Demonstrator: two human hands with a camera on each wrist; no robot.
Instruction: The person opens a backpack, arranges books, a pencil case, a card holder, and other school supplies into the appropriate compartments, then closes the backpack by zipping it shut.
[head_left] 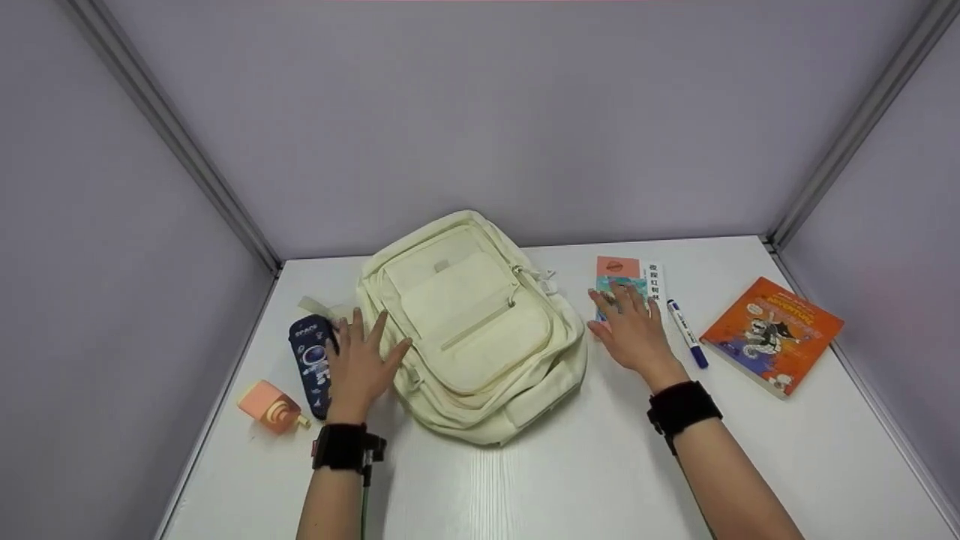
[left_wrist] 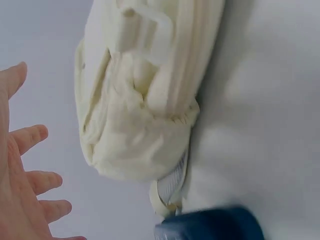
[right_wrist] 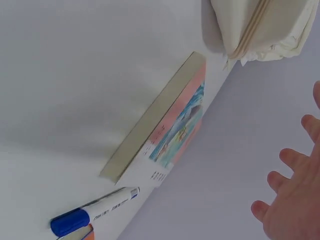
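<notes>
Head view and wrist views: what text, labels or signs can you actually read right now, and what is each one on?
"SPACE": on the dark blue pencil case by the left hand.
"ADVENTURE": on the orange book, partly blurred; its smaller print is unreadable.
Wifi-like sign, no words: on the small orange box.
Chinese characters on the white strip of the small book under the right hand: too small to read.
Print on the blue marker: too blurred.
Backpack: none.

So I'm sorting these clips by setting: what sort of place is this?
Probably a staged recording booth, not a real room: a bare white table, plain grey partition walls in metal corner posts, and school items around a backpack.
</notes>
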